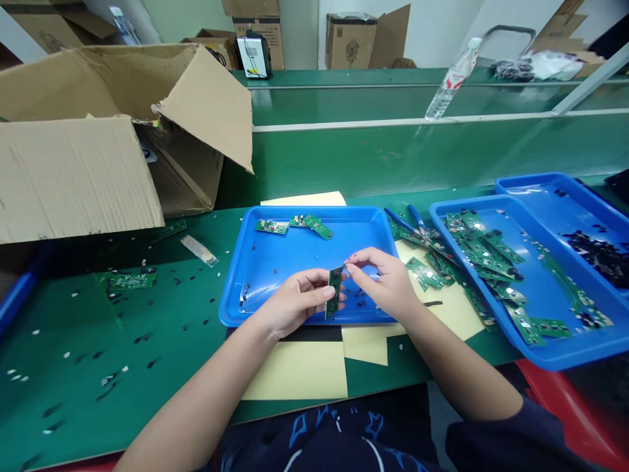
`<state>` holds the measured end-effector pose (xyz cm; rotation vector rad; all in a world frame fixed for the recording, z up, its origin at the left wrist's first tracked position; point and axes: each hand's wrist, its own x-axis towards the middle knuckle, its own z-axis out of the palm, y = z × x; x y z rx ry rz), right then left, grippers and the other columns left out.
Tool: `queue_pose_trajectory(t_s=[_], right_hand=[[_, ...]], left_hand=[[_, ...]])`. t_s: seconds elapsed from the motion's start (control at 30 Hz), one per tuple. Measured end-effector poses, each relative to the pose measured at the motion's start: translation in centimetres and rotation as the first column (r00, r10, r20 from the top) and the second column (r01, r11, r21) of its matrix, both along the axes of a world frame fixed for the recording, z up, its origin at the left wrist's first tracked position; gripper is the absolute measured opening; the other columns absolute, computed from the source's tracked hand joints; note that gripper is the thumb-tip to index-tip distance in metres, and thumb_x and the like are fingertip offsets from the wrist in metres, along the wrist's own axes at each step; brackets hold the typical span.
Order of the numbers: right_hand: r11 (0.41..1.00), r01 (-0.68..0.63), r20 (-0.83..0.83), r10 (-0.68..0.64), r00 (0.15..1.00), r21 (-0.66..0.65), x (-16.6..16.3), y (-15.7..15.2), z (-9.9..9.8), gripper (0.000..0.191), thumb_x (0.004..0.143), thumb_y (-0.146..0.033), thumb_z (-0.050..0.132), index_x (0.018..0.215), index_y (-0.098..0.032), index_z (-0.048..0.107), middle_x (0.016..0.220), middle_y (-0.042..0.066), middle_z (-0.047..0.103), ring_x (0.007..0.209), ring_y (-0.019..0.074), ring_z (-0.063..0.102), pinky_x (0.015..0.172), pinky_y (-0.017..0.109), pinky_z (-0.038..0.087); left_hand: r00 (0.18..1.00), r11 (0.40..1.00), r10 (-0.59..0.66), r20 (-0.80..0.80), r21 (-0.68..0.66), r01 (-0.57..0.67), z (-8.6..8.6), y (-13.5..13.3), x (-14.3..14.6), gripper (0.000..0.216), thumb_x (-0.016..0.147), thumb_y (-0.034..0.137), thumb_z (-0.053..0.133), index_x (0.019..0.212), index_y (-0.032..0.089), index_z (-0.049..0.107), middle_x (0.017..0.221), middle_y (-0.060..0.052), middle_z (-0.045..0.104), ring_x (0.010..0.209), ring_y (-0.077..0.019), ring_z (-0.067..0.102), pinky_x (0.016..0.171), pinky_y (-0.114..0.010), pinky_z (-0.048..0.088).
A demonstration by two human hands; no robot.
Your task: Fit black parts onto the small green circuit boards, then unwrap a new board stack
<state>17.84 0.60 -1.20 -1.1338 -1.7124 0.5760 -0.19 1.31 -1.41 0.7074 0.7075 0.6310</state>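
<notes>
In the head view, the left hand [304,295] had a narrow green board [334,293] in its grip, thumb laid across the face. That board was over the near part of a blue tray [275,255], between the two hands. Its long axis ran nearly straight up the view, the far end tipped slightly toward the right hand [381,282], the near end by the left fingertips. The right hand was narrow, thumb and forefinger close together at the board's far end; whether they pinched some small part, I couldn't tell.

Beyond the hands, near the tray's far rim, lay three more boards [319,227], and dark bits were scattered on the tray floor. To the right of the right hand, pliers [417,216] with blue handles rested among a heap of boards [425,272], and past them a second tray [528,355] held a pile of the same. A packet [199,250] lay left of and beyond the left hand, with an open carton [73,177] farther out. Nearer the wearer than both hands, yellow paper [295,370] stuck out from the tray.
</notes>
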Motion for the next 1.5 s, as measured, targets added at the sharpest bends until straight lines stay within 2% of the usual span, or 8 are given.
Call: queue_pose_trajectory(t_s=[0.17,0.33,0.53,0.7,1.0,1.2,1.33,1.5], right_hand=[[0.975,-0.032,0.068,0.017,0.998,0.221,0.0,0.0,-0.1,0.01,0.084,-0.013,0.052,0.082,-0.02,0.059,0.081,0.005,0.065,0.08,0.0179,0.062,0.073,0.034,0.052],[0.973,0.089,-0.066,-0.076,0.995,0.214,0.3,-0.1,-0.3,0.031,0.082,-0.013,0.053,0.112,-0.021,0.052,0.119,0.012,0.055,0.1,0.0224,0.059,0.09,0.044,0.046],[0.998,-0.055,-0.037,0.056,0.998,0.02,0.5,-0.2,-0.1,0.004,0.083,-0.022,0.056,0.082,-0.02,0.059,0.078,0.005,0.065,0.076,0.0182,0.061,0.071,0.034,0.051],[0.992,-0.094,-0.088,0.087,0.992,-0.082,0.0,-0.3,-0.1,0.006,0.081,-0.024,0.057,0.076,-0.02,0.056,0.073,0.002,0.063,0.069,0.0154,0.06,0.066,0.03,0.05],[0.971,-0.212,0.042,0.208,0.977,0.115,0.3,-0.2,0.4,0.009,0.082,-0.02,0.054,0.076,-0.021,0.061,0.076,0.006,0.066,0.075,0.0189,0.063,0.068,0.035,0.051],[0.92,-0.35,-0.271,0.297,0.916,-0.176,1.0,0.2,0.0,0.018,0.082,-0.022,0.054,0.099,-0.02,0.06,0.086,0.005,0.067,0.073,0.015,0.064,0.072,0.033,0.053],[0.764,-0.413,-0.497,0.141,0.856,-0.496,0.3,0.7,-0.6,0.033,0.082,-0.047,0.053,0.074,-0.016,0.061,0.064,0.003,0.064,0.055,0.0128,0.061,0.056,0.028,0.052],[0.594,-0.581,-0.615,0.175,0.769,-0.557,-0.4,0.3,-0.3,0.034,0.07,-0.046,0.069,0.062,-0.015,0.057,0.061,0.001,0.063,0.053,0.0108,0.059,0.054,0.025,0.05]], left_hand=[[0.994,0.997,-0.077,-0.074,0.015,0.078,0.2,0.0,-0.2,0.035,0.059,0.029,0.081,0.086,0.014,0.066,0.077,-0.003,0.066,0.074,-0.015,0.063,0.071,-0.027,0.046],[0.98,0.94,0.124,-0.155,0.334,-0.067,0.3,0.3,-0.3,0.026,0.064,0.024,0.077,0.086,0.015,0.066,0.084,-0.003,0.065,0.078,-0.0126,0.059,0.077,-0.026,0.046],[0.855,0.571,0.437,-0.28,0.821,-0.023,0.2,0.7,-0.9,0.027,0.07,0.022,0.072,0.096,0.018,0.066,0.094,-0.007,0.059,0.09,-0.0179,0.057,0.085,-0.033,0.047],[0.826,0.367,0.436,-0.359,0.908,0.201,0.4,0.1,-0.7,0.024,0.079,0.016,0.062,0.102,0.019,0.064,0.098,-0.007,0.057,0.09,-0.0168,0.058,0.08,-0.031,0.05],[0.773,0.36,0.514,-0.373,0.911,0.2,0.1,0.2,-0.7,0.023,0.08,0.02,0.062,0.103,0.018,0.063,0.094,-0.008,0.06,0.09,-0.0182,0.059,0.08,-0.032,0.049],[0.72,0.228,0.634,-0.283,0.958,0.177,0.1,0.5,-1.2,0.025,0.08,0.019,0.061,0.106,0.02,0.062,0.097,-0.008,0.06,0.092,-0.0189,0.059,0.08,-0.033,0.05],[0.694,0.044,0.685,-0.221,0.964,0.263,0.1,0.2,-1.2,0.023,0.083,0.018,0.057,0.106,0.023,0.061,0.101,-0.008,0.06,0.097,-0.0195,0.059,0.095,-0.044,0.044],[0.651,-0.048,0.738,-0.178,0.948,0.314,-0.8,0.3,-1.2,0.023,0.084,0.015,0.055,0.104,0.023,0.062,0.103,-0.008,0.06,0.099,-0.019,0.059,0.099,-0.049,0.04]])
